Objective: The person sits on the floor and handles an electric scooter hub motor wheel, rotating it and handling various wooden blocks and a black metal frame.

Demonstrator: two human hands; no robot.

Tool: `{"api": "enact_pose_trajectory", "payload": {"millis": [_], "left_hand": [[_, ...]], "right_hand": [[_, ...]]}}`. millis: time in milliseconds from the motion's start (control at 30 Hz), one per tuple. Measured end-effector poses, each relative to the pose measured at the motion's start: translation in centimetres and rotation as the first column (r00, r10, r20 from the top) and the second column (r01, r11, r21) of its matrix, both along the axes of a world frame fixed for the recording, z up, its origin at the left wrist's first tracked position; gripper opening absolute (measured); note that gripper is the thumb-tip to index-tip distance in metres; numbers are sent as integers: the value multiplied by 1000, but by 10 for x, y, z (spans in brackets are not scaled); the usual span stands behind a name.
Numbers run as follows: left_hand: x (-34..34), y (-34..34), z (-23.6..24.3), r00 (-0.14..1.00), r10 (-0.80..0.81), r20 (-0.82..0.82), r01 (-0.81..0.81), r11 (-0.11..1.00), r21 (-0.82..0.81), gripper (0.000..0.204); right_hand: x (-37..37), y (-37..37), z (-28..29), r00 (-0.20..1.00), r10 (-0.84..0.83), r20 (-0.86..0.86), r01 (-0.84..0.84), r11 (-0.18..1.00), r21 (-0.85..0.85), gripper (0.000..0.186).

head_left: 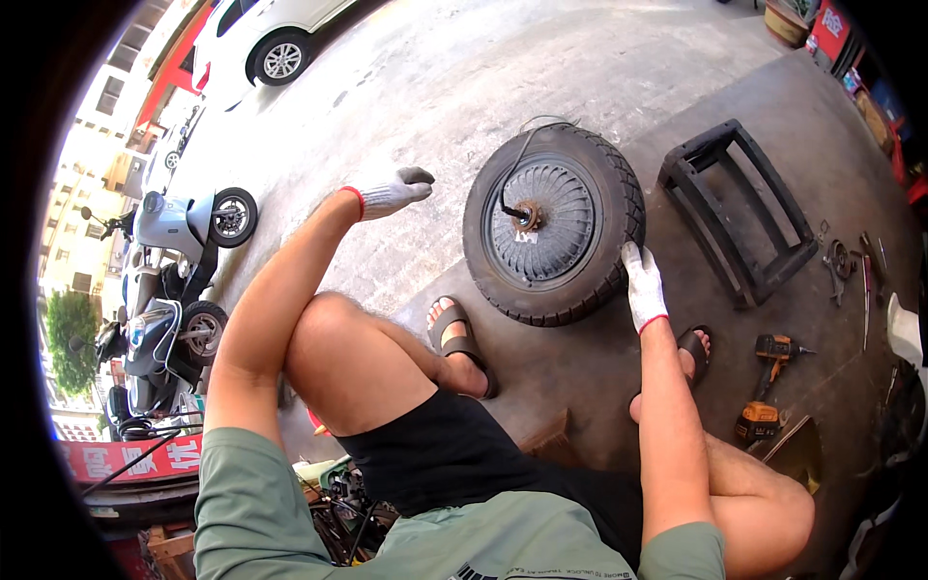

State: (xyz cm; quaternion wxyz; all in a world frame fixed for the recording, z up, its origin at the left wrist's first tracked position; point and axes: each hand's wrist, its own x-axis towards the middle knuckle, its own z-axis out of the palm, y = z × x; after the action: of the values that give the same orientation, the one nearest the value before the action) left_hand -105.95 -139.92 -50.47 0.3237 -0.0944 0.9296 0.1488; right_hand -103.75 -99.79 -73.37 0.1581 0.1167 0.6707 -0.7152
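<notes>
A hub-motor wheel (541, 227) with a black tire and ribbed grey hub faces up in front of me. A cable runs from its rusty axle over the far side of the tire. My right hand (646, 287), in a white work glove with a red cuff, grips the tire's near right edge; part of its fingers is hidden. To the left of the wheel, my left hand (394, 191) hangs in the air in a matching glove with a grey-coated palm. Its fingers reach toward the tire, slightly bent and apart from it, holding nothing.
A black open frame (739, 213) stands right of the wheel. Wrenches and pliers (839, 271), a screwdriver (867, 280) and an orange-black cordless drill (767, 387) lie on the floor at right. Scooters (174, 232) are parked at left, a white car (275, 39) beyond.
</notes>
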Motion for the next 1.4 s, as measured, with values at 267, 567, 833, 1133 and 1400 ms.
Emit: {"api": "enact_pose_trajectory", "payload": {"millis": [267,567,833,1133,1400], "left_hand": [[3,-8,-4,997,-46,-58,49,998,47,56],[7,-18,-9,999,5,-36,0,994,112,54],[7,-4,-3,998,-9,-58,14,996,86,50],[15,8,-6,998,51,-23,-48,992,115,50],[16,21,-3,998,53,36,-55,997,48,49]], "right_hand": [[3,-1,6,1000,-5,13,5,1000,-15,63],[5,-3,13,999,16,39,-18,998,57,69],[3,2,3,999,-22,26,20,998,63,68],[-15,-3,14,996,51,68,-70,941,331,92],[-40,-3,16,984,69,165,-128,917,379,107]]}}
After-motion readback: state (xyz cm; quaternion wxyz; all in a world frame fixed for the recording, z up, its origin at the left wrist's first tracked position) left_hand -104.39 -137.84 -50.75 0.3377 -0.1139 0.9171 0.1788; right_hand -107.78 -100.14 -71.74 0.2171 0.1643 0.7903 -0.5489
